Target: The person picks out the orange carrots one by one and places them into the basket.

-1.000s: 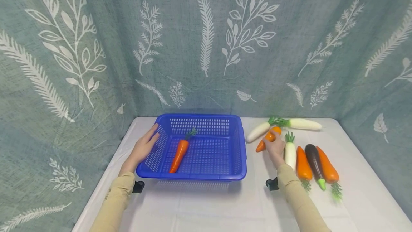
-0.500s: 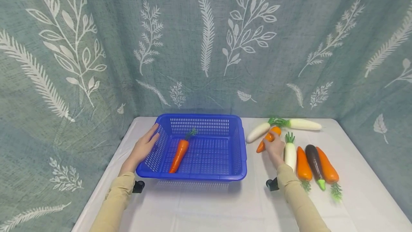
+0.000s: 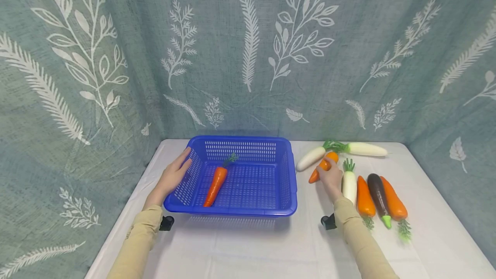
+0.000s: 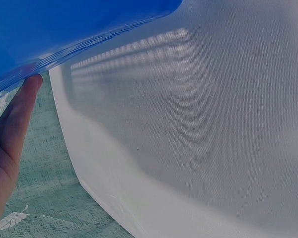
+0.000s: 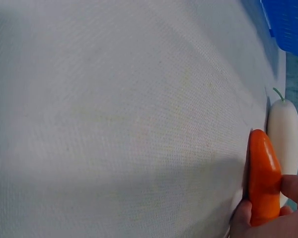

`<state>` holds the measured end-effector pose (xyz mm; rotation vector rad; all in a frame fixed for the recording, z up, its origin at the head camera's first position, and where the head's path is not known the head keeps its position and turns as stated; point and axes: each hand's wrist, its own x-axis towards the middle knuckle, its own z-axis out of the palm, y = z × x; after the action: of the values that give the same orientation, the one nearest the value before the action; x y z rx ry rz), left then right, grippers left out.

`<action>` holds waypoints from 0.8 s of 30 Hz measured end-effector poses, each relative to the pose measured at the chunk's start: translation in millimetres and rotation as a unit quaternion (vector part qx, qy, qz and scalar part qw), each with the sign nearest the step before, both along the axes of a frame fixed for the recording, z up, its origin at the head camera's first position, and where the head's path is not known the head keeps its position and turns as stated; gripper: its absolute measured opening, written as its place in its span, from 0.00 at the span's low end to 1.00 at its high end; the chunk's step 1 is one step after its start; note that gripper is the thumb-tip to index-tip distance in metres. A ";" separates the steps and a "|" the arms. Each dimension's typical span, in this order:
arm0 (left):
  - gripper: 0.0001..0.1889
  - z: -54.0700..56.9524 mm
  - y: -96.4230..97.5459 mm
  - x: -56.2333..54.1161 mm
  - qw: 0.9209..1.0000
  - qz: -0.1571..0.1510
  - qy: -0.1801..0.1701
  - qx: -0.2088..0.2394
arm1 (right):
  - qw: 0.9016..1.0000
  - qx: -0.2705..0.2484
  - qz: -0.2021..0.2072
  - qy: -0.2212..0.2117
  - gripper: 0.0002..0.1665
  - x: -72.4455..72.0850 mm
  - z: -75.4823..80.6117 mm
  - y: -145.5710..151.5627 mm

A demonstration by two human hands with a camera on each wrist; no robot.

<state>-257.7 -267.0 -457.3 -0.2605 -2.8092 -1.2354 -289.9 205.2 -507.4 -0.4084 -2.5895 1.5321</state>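
A: Right grip [image 3: 331, 178], what's its state?

B: Pinching the held carrot [image 5: 264, 171], thumb on one flank, fingers on the other. Narrow tip is free, angled toward the near side and the basket.

A: Off the worktop [image 3: 248, 251] or resting?

B: Can't tell; it sits low, close to the surface. For a lift, straight up first looks safest: the first radish [image 3: 311, 159] lies alongside (touching or not, can't confirm).

A: Hold point OK?

B: Probably. It's toward the thick half, so it should balance. Skin looks glossy and may roll, so press square across the flanks, moderate squeeze.

A: Wrist clearance?

B: Tight. Second radish [image 3: 349, 187] is just beside the right wrist; an outward swing would likely nudge it. Past that, a row: inner carrot [image 3: 365, 197], eggplant [image 3: 377, 193], outer carrot [image 3: 394, 199]. Third radish [image 3: 367, 149] lies at the back, leaves up against the first one's.

A: Left grip [image 3: 170, 178]?

B: Fingers straight against the left side of the blue basket [image 3: 232, 211], not curled round it. Light bracing should do; hard pushing could slide it.

A: Inside?

B: One basket carrot [image 3: 215, 186], slanted, left half, leaves to the back. Its right rim is near the held carrot; any move that way needs height.
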 end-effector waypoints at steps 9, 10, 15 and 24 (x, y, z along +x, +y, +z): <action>0.31 -1.1 0.3 1.2 1.000 -0.004 0.008 0.017 | 1.000 -0.006 0.000 0.002 0.32 0.4 -0.8 0.1; 0.31 -1.0 0.8 1.7 1.000 -0.002 0.016 0.018 | 1.000 -0.006 0.000 0.003 0.32 0.5 -0.6 0.1; 0.32 -0.7 1.0 1.9 1.000 -0.004 0.020 0.015 | 1.000 -0.005 0.000 0.006 0.32 1.0 0.4 0.8; 0.30 0.7 -0.6 0.7 1.000 0.000 0.005 0.000 | 0.999 -0.045 -0.001 0.004 0.33 0.6 -1.2 -0.2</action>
<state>-257.0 -267.5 -456.7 -0.2663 -2.8019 -1.2307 -289.3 205.0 -508.6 -0.4138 -2.5201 1.6506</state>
